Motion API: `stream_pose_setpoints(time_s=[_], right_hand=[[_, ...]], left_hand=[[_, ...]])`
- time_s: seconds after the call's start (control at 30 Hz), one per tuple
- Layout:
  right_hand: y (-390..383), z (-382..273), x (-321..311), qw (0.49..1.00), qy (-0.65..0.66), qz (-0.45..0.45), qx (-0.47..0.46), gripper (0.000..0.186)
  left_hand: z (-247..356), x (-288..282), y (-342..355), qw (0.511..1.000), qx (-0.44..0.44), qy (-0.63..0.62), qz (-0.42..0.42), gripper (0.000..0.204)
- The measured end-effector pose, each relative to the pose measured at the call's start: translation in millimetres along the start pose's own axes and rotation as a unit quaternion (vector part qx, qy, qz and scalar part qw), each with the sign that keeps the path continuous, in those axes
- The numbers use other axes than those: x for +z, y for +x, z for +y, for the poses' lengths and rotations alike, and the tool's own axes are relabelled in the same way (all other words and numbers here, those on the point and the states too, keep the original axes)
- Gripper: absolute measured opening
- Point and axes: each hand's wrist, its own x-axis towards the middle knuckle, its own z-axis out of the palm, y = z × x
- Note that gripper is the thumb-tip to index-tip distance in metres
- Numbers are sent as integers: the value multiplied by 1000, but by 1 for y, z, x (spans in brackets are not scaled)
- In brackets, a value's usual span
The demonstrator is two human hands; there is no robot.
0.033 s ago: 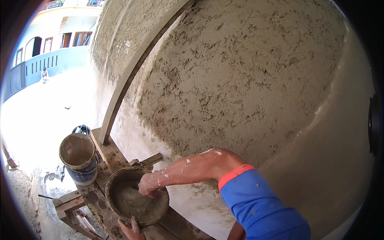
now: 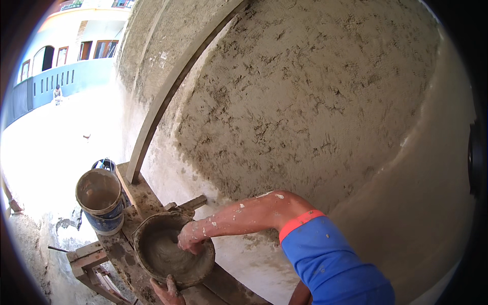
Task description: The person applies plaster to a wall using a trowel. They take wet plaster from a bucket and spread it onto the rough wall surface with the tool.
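Note:
My right hand [image 2: 189, 239], speckled with pale plaster, reaches into a round, mortar-crusted tub [image 2: 138, 244] of wet grey mortar [image 2: 168, 254]. Its fingers are curled at the right of the mortar, and what they hold, if anything, is hidden. My left hand [image 2: 165, 288] grips the tub's near rim from below. The tub rests on rough, stained wooden planks [image 2: 234, 284], against a wall [image 2: 310, 101] coated with rough grey plaster.
A dirty pail [image 2: 101, 218] stands left of the tub, another behind it [image 2: 104, 164]. A long wooden batten [image 2: 157, 112] leans on the wall. A wooden trestle [image 2: 86, 264] supports the planks. Across the bright yard, a person [image 2: 58, 94] is near a blue wall.
My right hand and forearm have shifted very slightly rightward within the tub. My left hand stays on the rim.

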Motion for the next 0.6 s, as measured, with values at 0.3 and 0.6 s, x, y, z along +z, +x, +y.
stream_pose_setpoints(time_s=[0.3,0.6], right_hand=[[-55,-24,52,847,486,195,86,47],[-130,3,29,940,92,280,173,18]], left_hand=[[-15,-17,-5,973,75,210,62,58],[21,13,10,997,-23,-55,-39,34]])
